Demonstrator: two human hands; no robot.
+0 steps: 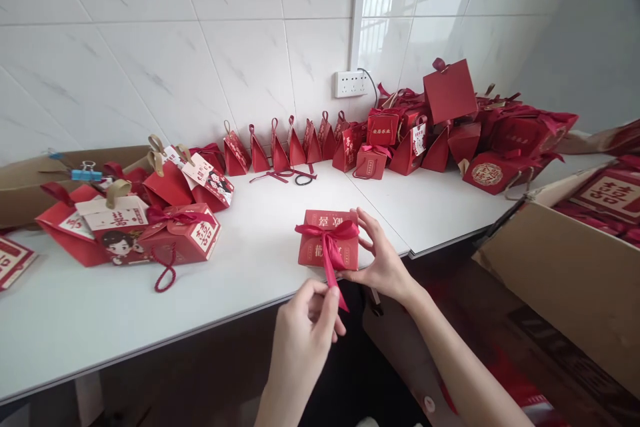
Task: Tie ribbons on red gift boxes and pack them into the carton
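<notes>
A red gift box (311, 255) with gold Chinese lettering sits at the front edge of the white table. Around it runs a red ribbon (331, 250), tied in a bow on top, its tails hanging toward me. My left hand (313, 320) pinches a ribbon tail between thumb and fingers, just below the box. On the box's right side my right hand (377, 257) grips it, fingers along the far corner and thumb at the near lower edge. The box's underside and the far fingertips are partly hidden.
Several red gift boxes stand at left, including one with a corded handle (183, 243). A row of triangular boxes (281, 150) lines the tiled wall beside a socket strip (351, 84). More boxes (450, 90) pile up at right, near an open carton (565, 240). A black ring (303, 180) lies behind.
</notes>
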